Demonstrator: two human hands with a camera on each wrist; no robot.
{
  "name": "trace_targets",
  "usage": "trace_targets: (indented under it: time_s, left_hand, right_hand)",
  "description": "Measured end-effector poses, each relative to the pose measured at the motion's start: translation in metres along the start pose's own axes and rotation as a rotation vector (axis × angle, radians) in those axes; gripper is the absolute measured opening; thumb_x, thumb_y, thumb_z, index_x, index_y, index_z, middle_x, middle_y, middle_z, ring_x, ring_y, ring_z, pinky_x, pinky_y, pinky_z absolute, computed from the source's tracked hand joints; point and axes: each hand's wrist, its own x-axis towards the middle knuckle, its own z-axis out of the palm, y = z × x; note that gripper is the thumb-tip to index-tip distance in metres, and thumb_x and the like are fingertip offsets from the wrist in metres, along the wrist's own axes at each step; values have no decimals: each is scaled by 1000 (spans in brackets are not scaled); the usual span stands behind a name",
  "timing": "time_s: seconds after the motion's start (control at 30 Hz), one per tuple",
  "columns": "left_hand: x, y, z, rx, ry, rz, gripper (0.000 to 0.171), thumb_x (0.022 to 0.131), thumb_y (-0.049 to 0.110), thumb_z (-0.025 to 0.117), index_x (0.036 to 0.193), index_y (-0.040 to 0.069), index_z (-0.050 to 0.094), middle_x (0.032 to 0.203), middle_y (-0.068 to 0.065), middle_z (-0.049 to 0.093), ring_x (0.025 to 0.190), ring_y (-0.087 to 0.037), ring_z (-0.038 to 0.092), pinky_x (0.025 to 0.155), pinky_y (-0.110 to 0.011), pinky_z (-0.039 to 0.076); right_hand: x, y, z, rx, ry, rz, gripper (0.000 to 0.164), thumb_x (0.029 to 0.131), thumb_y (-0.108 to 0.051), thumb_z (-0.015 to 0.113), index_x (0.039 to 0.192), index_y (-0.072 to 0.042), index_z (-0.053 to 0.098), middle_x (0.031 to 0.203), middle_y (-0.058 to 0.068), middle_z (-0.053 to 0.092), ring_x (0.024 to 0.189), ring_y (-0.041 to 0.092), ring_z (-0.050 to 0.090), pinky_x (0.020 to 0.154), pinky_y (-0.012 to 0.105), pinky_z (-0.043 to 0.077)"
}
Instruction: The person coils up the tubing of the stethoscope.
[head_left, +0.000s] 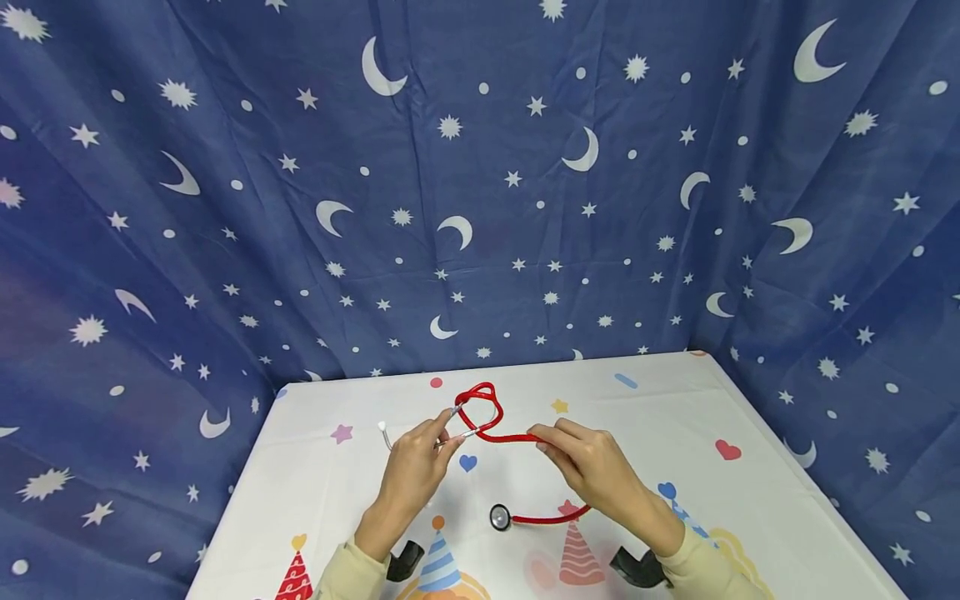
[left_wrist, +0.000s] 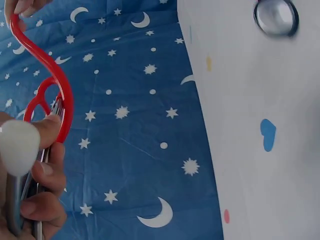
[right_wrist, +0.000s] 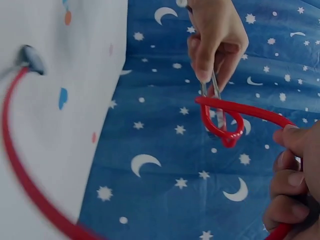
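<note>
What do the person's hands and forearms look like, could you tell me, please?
The left hand and right hand are bare, with no gloves or rings visible. Pale yellow sleeves cover the forearms, and a black, angular piece shows beside each sleeve's end.

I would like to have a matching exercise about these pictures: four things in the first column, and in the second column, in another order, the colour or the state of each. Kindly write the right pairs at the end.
Column 1
1. Left hand
2. Stethoscope chest piece
3. Right hand
4. Curtain

Column 2
A. Holds the red tubing
B. Blue and white
C. Holds the metal ear tubes
D. Round, silver and black

Right pairs: 1-C, 2-D, 3-A, 4-B
</note>
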Motion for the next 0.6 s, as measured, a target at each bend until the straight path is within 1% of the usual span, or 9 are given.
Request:
trace_targets:
  time_s: [0.1,0.2,0.27,0.33,0.43,0.53,0.57,0.6]
  left_hand:
    - [1,7,-3,7,-42,22,46,79,19,82,118,0,68,70,6,60,56,-1,41,52,-16,38]
    - [1,11,-5,1,-78,60,44,80,20,81,118,0,69,70,8,59,57,1,38,52,-14,35]
    - [1,13,-5,-7,-95,95,43,81,20,80,117,1,69,70,9,58,57,2,36,52,-12,33]
    - [1,15,-5,-23,-104,133,43,81,20,80,117,0,69,71,9,58,56,3,35,51,-11,32]
    - [0,17,-5,-41,-118,171,42,81,19,80,117,0,69,71,9,58,57,3,37,51,-10,33]
    - [-1,19,-7,-55,-141,179,42,81,19,80,118,2,69,71,9,60,58,3,41,52,-10,36]
    - [-1,20,-8,-59,-150,179,42,82,20,79,118,3,69,72,9,61,59,3,43,53,-10,37]
    - [-1,21,-8,-61,-158,181,41,82,20,79,118,4,69,72,9,62,59,2,46,54,-10,38]
  right_hand:
    - [6,3,-5,-23,38,-40,17,89,-9,71,106,-11,72,75,-6,59,55,-2,38,51,5,30]
    - [12,4,-9,-57,66,-85,16,90,-13,71,105,-12,72,81,-6,65,56,-1,46,52,7,36]
    - [16,4,-11,-70,80,-111,15,90,-14,71,105,-12,72,81,-6,64,56,-1,46,51,8,37]
    - [21,5,-13,-83,93,-132,13,91,-16,69,104,-12,72,78,-8,61,55,-2,43,50,7,34]
    - [26,5,-15,-93,101,-145,15,97,-23,63,102,-12,72,72,-10,54,54,-2,35,49,7,28]
    - [31,6,-14,-106,106,-155,25,101,-30,55,101,-12,73,72,-9,55,56,-1,38,51,7,31]
    - [32,6,-14,-108,104,-156,26,101,-31,55,101,-12,73,73,-9,56,57,0,39,51,7,33]
    - [34,7,-14,-108,103,-156,23,100,-29,57,100,-12,73,74,-8,57,58,1,41,52,8,34]
